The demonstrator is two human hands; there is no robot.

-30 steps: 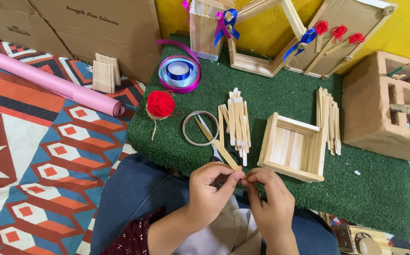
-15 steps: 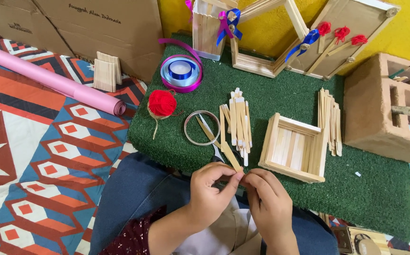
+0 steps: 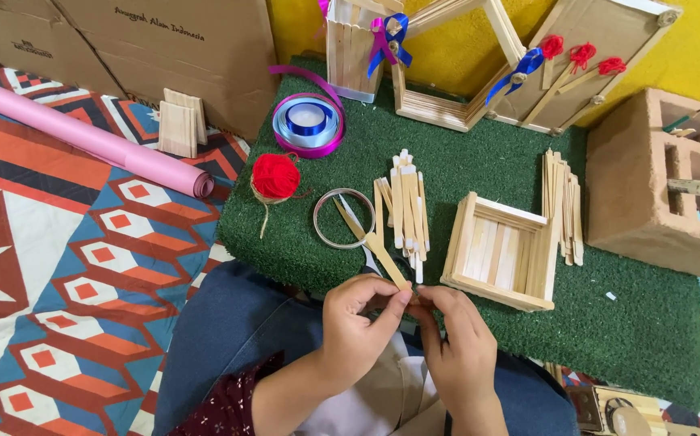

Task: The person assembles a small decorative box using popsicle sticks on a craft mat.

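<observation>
A thin wooden craft stick [image 3: 370,242] is pinched at its near end between the fingertips of the left hand [image 3: 358,323] and the right hand [image 3: 455,339], both closed on it, just at the near edge of the green turf mat [image 3: 479,173]. The stick's far end is laid across a metal ring [image 3: 344,218] on the mat. Beside the ring, on the mat, a bundle of sticks [image 3: 402,210], a red yarn ball [image 3: 275,176] and an open stick box [image 3: 501,250] are seen.

Head camera looks steeply down, close over the green mat [image 3: 479,169].
</observation>
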